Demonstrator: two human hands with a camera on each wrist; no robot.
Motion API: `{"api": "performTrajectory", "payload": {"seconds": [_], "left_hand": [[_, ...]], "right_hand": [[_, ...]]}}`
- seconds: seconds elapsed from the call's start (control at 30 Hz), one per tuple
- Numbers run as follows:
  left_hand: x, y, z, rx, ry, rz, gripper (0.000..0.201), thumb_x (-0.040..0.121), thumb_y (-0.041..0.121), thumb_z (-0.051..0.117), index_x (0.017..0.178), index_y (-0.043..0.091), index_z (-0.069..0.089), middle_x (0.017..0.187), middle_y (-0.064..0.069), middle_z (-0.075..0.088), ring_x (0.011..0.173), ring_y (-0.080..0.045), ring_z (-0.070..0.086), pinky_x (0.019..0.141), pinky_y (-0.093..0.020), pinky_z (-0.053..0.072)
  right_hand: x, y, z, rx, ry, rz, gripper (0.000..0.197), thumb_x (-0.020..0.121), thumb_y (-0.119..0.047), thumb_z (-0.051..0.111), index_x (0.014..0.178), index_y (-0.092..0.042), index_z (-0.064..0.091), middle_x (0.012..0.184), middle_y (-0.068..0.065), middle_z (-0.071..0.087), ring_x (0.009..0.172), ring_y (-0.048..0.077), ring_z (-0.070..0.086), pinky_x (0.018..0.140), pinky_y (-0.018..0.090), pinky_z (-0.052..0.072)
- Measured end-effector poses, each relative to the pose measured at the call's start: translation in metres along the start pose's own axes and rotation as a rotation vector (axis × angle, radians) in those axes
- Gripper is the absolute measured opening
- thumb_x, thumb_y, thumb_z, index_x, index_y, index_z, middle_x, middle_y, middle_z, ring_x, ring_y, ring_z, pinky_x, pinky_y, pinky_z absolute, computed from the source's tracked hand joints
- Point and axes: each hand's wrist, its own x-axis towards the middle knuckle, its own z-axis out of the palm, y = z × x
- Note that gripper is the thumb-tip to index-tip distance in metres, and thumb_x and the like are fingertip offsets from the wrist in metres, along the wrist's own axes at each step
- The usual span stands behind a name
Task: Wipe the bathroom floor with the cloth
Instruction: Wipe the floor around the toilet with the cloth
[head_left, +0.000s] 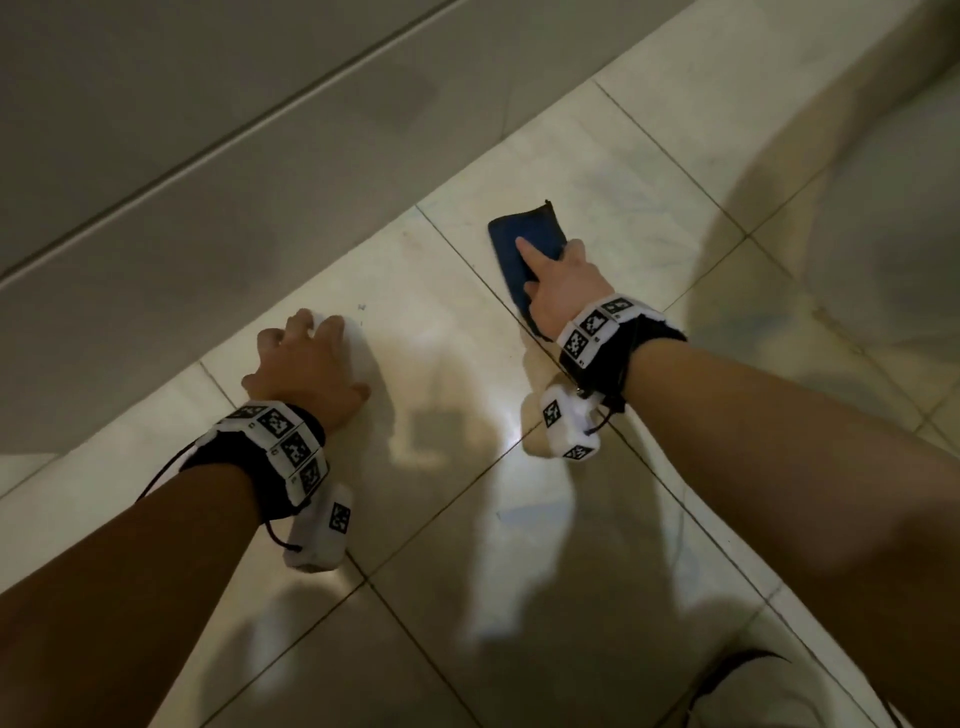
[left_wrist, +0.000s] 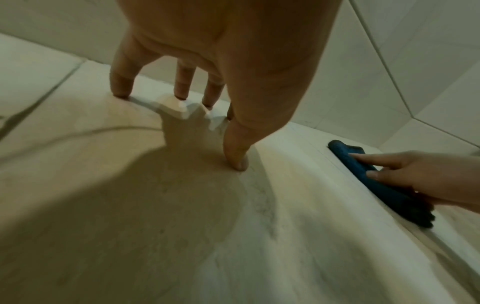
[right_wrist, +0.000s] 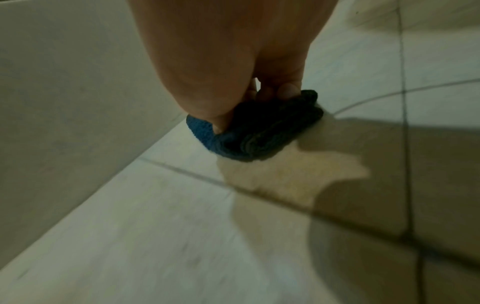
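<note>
Right hand (head_left: 558, 291) gripped folded blue cloth (head_left: 524, 244) pressed on tiled floor (head_left: 467, 519) near wall (head_left: 182, 130); left hand (head_left: 301, 374) empty, spread fingertips propped on floor.

Dim; glare on floor (head_left: 457, 332); wrist views blurred, edge-warped

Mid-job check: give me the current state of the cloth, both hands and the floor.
Cloth: folded, flat on the floor, near the wall.
Right hand: pressing the cloth down, index finger straight, thumb at its edge.
Left hand: propped on spread fingertips, holding nothing.
Floor: glossy tiles, partly in shadow.
</note>
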Motion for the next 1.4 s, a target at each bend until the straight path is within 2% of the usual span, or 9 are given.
{"api": "performTrajectory", "payload": {"seconds": [0.13, 0.3, 0.43, 0.57, 0.77, 0.9, 1.1, 1.3, 1.4], "left_hand": [[-0.001, 0.006, -0.007, 0.003, -0.032, -0.006, 0.076, 0.079, 0.049, 0.07, 0.142, 0.033, 0.031, 0.149, 0.0, 0.023, 0.132, -0.034, 0.026, 0.089, -0.054, 0.046], [0.0, 0.007, -0.008, 0.006, -0.035, -0.011, 0.078, 0.077, 0.046, 0.074, 0.141, 0.03, 0.034, 0.148, -0.002, 0.025, 0.132, -0.035, 0.026, 0.089, -0.052, 0.047], [0.001, 0.008, -0.008, 0.007, -0.037, -0.007, 0.077, 0.076, 0.045, 0.075, 0.141, 0.029, 0.035, 0.149, -0.004, 0.026, 0.131, -0.037, 0.027, 0.091, -0.054, 0.047], [0.001, 0.007, -0.008, 0.002, -0.04, -0.006, 0.081, 0.076, 0.046, 0.074, 0.144, 0.029, 0.032, 0.151, -0.005, 0.023, 0.134, -0.037, 0.025, 0.095, -0.054, 0.046], [-0.005, 0.015, -0.011, 0.027, -0.079, -0.015, 0.077, 0.079, 0.038, 0.069, 0.144, 0.023, 0.03, 0.152, -0.009, 0.021, 0.134, -0.04, 0.025, 0.099, -0.055, 0.044], [-0.009, 0.03, -0.013, 0.09, -0.067, -0.01, 0.073, 0.07, 0.037, 0.072, 0.132, 0.021, 0.038, 0.138, -0.007, 0.032, 0.125, -0.036, 0.033, 0.09, -0.056, 0.046], [-0.004, 0.066, -0.01, 0.076, 0.025, 0.068, 0.067, 0.081, 0.038, 0.068, 0.139, 0.028, 0.035, 0.152, -0.002, 0.025, 0.134, -0.032, 0.028, 0.094, -0.057, 0.037], [0.013, 0.072, -0.015, 0.053, 0.009, 0.074, 0.076, 0.079, 0.043, 0.069, 0.143, 0.033, 0.028, 0.155, 0.001, 0.018, 0.137, -0.032, 0.023, 0.096, -0.058, 0.037], [0.021, 0.073, -0.017, 0.025, -0.025, 0.061, 0.081, 0.079, 0.046, 0.069, 0.146, 0.033, 0.025, 0.156, 0.001, 0.014, 0.139, -0.032, 0.019, 0.096, -0.058, 0.038]], "right_hand": [[0.008, 0.051, -0.017, 0.033, 0.054, 0.115, 0.056, 0.103, -0.033, 0.038, 0.155, -0.041, 0.017, 0.145, 0.022, 0.024, 0.101, 0.042, 0.055, 0.092, 0.041, 0.047], [0.001, 0.091, -0.028, 0.087, 0.084, 0.232, 0.058, 0.103, -0.029, 0.042, 0.156, -0.037, 0.019, 0.146, 0.022, 0.023, 0.113, 0.045, 0.05, 0.098, 0.041, 0.043], [-0.004, 0.074, -0.027, 0.068, 0.037, 0.232, 0.068, 0.098, -0.02, 0.044, 0.156, -0.038, 0.013, 0.152, 0.023, 0.015, 0.116, 0.046, 0.048, 0.103, 0.046, 0.044], [-0.03, 0.038, -0.014, -0.027, -0.018, 0.079, 0.069, 0.097, -0.019, 0.041, 0.156, -0.039, 0.011, 0.149, 0.022, 0.016, 0.115, 0.044, 0.048, 0.097, 0.046, 0.047], [-0.087, -0.028, 0.024, -0.151, -0.118, -0.065, 0.084, 0.092, -0.017, 0.054, 0.156, -0.04, 0.004, 0.148, 0.015, 0.017, 0.123, 0.036, 0.038, 0.088, 0.042, 0.045], [-0.092, -0.028, 0.034, -0.113, -0.115, -0.095, 0.084, 0.091, -0.02, 0.055, 0.155, -0.042, 0.006, 0.146, 0.013, 0.02, 0.122, 0.033, 0.038, 0.085, 0.039, 0.044], [-0.078, -0.011, 0.034, 0.038, -0.056, -0.101, 0.076, 0.092, -0.02, 0.052, 0.154, -0.044, 0.016, 0.138, 0.011, 0.027, 0.113, 0.03, 0.04, 0.077, 0.033, 0.039], [-0.037, 0.045, 0.001, 0.141, 0.018, 0.045, 0.069, 0.095, -0.02, 0.043, 0.154, -0.045, 0.019, 0.144, 0.016, 0.024, 0.115, 0.036, 0.045, 0.099, 0.042, 0.046], [-0.018, 0.077, -0.014, 0.148, 0.056, 0.172, 0.064, 0.097, -0.02, 0.039, 0.153, -0.046, 0.021, 0.141, 0.018, 0.025, 0.115, 0.041, 0.046, 0.102, 0.044, 0.044]]}}
